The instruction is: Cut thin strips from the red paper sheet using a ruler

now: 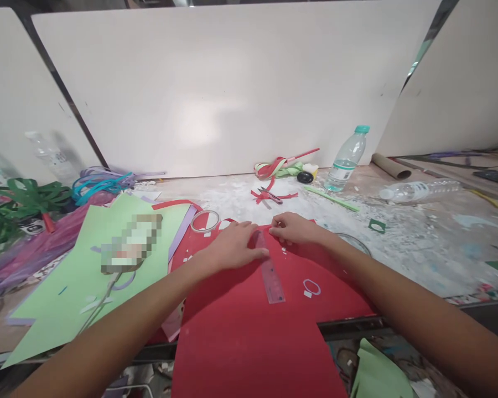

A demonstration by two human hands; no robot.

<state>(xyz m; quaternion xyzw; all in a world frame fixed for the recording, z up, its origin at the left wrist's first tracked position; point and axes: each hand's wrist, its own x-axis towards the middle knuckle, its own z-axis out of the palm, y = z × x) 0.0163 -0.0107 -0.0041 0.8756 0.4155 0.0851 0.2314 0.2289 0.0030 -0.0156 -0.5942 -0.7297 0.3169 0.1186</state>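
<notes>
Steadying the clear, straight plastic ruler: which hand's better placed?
Left, probably: the left hand lies over the far part of the ruler, thumb across it. The right hand is beside the ruler, fingers curled, near the far edge of the flat red paper sheet.

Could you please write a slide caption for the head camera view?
Left hand on a clear ruler over red sheeting, right hand close beside it, an upright bottle beyond.

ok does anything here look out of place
Yes: a clear plastic bottle lies on its side at the right, perhaps knocked over, while the teal-capped clear plastic bottle stands. A light green paper piece is below the front edge of the white-stained table, perhaps dropped. The flat red sheet extends past that edge.
</notes>
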